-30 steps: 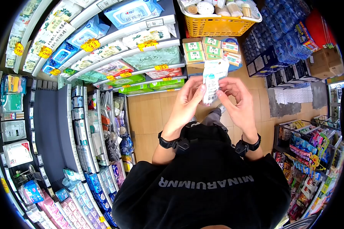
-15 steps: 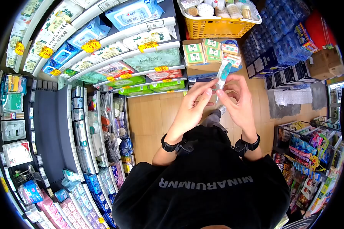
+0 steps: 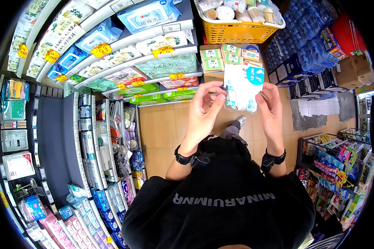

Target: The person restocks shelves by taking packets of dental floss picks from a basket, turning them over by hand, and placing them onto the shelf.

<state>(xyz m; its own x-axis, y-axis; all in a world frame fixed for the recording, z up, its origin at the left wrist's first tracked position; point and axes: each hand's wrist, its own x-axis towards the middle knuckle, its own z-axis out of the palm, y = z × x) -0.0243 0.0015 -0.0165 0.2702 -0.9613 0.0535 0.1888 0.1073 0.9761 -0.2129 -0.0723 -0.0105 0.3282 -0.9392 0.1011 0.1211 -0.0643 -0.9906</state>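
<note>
Right hand (image 3: 271, 108) pinches the flat packet (image 3: 244, 86) at its 3 o'clock edge, thumb on the near face, apparently to steady it without covering the print. Left hand (image 3: 207, 108), fingers curled, is at the 9 o'clock edge; contact there too slight to tell whether it grips. Packet upright between the hands, broad face toward the wearer, which likely makes the label readable; slim white sticks show at its lower end. Beyond it at 12 o'clock, small boxes (image 3: 213, 64) lie face up in rows in a carton (image 3: 213, 76), presumably to keep them sorted. Farther on, a yellow basket (image 3: 237, 33) holds round tubs and sticks together. At 10 o'clock, wipes (image 3: 148, 16) sit label outward on a shelf, price tags (image 3: 101, 50) along its edge. Bottles (image 3: 311, 31) stacked at 2 o'clock; wire rack (image 3: 308, 154) of packets at 4.
</note>
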